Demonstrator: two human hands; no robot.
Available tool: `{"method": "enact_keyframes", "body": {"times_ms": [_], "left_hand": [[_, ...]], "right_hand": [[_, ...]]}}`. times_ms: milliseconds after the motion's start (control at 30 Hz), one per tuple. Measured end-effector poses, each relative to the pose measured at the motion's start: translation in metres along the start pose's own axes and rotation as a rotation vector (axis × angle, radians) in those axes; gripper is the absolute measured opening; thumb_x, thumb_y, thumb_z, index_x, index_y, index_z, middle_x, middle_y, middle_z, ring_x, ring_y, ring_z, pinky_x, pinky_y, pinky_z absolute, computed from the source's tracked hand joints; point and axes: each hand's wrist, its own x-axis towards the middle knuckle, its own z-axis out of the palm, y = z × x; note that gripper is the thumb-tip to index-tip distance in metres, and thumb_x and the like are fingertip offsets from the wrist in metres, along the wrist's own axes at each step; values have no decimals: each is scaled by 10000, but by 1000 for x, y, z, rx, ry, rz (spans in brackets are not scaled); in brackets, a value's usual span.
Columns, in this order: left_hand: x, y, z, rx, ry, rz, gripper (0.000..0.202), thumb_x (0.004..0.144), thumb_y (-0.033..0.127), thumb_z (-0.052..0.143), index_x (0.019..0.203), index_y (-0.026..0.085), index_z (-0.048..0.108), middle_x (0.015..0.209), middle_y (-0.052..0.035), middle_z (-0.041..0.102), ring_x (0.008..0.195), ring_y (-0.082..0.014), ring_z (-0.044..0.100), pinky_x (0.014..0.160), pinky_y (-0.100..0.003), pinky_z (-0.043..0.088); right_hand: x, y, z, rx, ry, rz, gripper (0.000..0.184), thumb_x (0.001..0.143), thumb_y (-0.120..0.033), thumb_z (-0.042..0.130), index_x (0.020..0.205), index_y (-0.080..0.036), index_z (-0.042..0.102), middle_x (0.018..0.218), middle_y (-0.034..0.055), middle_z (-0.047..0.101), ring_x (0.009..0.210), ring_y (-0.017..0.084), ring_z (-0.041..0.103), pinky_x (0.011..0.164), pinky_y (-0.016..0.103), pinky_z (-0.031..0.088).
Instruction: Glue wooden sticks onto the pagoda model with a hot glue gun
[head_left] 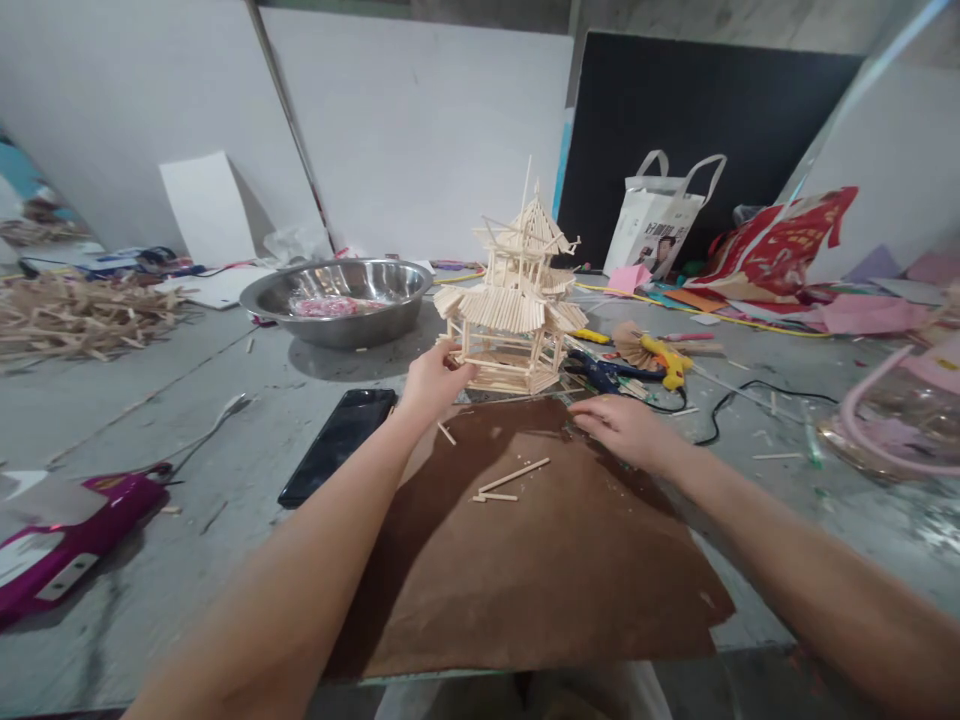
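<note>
A small pagoda model built of thin wooden sticks (517, 300) stands on the grey table at the far edge of a brown paper sheet (525, 560). My left hand (433, 382) is at the model's left base, fingers curled against its lowest frame. My right hand (619, 425) lies flat on the brown sheet to the model's right, fingers stretched out, holding nothing. A few loose wooden sticks (510, 478) lie on the sheet between my hands.
A black phone (339, 444) lies left of the sheet. Behind it sits a steel bowl (337, 300). A heap of sticks (75, 315) is far left, a magenta object (67, 540) near left. Glue gun (664, 358), cables, paper bag (660, 220), coloured paper clutter the right.
</note>
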Motion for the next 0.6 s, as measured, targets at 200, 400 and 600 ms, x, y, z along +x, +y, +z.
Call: {"method": "enact_keyframes", "body": {"times_ms": [200,400,600], "left_hand": [[-1,-2,-3,46,12,57,395,625,362,510,945,164,631,699,-25,633,641,-156,562,611,-224,405],[-1,-9,-4,30,2,86,372,620,351,501,912,167,641,642,-3,613,591,-135,536,579,-202,389],[-1,-21,-3,-31,-6,98,357,616,332,504,887,135,629,638,3,597,585,-126,518,564,-189,385]], "right_hand": [[-34,44,-26,-111,-155,245,275,794,-270,371,846,-177,625,871,62,664,778,198,591,673,287,407],[-41,44,-11,-154,-247,232,288,797,-293,373,864,-192,634,875,62,664,807,194,590,681,267,394],[-32,34,-10,-383,-330,305,312,790,-305,363,969,-203,598,970,88,642,912,243,569,640,289,391]]}}
